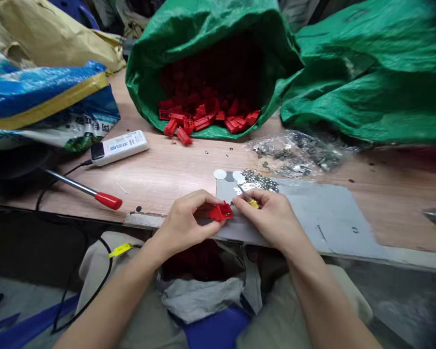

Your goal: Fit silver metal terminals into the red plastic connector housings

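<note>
My left hand [187, 216] pinches a small red plastic housing [221, 212] between thumb and fingers, its open hollow side facing up toward me. Just to its right, my right hand [271, 213] is closed round a slim tool with a yellow handle [253, 203], whose thin metal shaft points away to the upper left. At the right thumb and fingertip, close to the housing, there is a tiny dark metal piece, too small to name. Beyond the hands lies a pile of small flat metal parts [259, 182], on a grey mat [305, 208] beside white round discs [220, 174].
A green woven sack [145, 72] lies with its mouth toward me, full of red housings [203, 114]. Right of it are a clear bag of metal parts [298, 152] and another green sack [378, 77]. At left, a red-tipped lever [108, 199] and a white corded device [119, 148].
</note>
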A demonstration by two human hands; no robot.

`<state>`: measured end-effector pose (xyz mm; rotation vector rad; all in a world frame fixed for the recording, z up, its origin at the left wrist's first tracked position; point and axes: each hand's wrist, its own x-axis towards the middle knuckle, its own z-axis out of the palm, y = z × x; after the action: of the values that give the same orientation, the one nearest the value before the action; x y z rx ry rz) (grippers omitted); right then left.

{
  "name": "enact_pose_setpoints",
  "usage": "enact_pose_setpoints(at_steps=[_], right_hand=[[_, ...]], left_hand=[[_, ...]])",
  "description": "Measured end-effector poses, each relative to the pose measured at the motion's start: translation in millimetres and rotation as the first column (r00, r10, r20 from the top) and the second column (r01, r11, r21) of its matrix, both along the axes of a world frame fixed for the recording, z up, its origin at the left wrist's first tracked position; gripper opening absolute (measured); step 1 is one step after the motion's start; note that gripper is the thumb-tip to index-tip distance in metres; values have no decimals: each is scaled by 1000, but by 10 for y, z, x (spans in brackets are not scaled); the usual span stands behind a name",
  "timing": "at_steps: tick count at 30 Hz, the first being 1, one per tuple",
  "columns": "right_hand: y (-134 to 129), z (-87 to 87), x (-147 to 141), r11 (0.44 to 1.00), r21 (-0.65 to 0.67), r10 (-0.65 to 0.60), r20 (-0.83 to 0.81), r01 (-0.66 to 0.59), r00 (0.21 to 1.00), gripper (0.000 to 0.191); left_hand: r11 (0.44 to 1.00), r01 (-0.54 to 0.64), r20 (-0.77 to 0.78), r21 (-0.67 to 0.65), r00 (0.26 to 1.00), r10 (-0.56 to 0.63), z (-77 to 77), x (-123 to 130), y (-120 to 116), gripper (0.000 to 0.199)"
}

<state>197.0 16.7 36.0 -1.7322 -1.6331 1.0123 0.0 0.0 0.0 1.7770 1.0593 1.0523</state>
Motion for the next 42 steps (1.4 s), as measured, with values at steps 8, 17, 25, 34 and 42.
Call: enact_pose_setpoints(at_steps=[8, 17, 25, 34, 42], right_hand=[[-85, -132, -77, 992, 124, -42, 143, 25, 989, 28], [-153, -56, -25, 986, 124, 109, 58, -115, 992, 29], [-115, -61, 87, 985, 68, 157, 4, -157, 988, 28], [-200, -106, -12, 961, 247, 74, 194, -121, 978, 22], [-197, -114, 2, 951, 286, 18, 316, -114, 949, 15]], left_hand=[[998, -13, -33, 65, 999, 15, 18, -3, -17, 24], [986, -10, -36, 166, 999, 16, 28, -2, -11, 27], [987, 31, -38, 159, 999, -25, 36, 13, 3, 33], [982, 57, -44, 180, 998, -50, 59, 14, -10, 36], [963, 79, -83, 259, 995, -59, 30, 50, -22, 38]])
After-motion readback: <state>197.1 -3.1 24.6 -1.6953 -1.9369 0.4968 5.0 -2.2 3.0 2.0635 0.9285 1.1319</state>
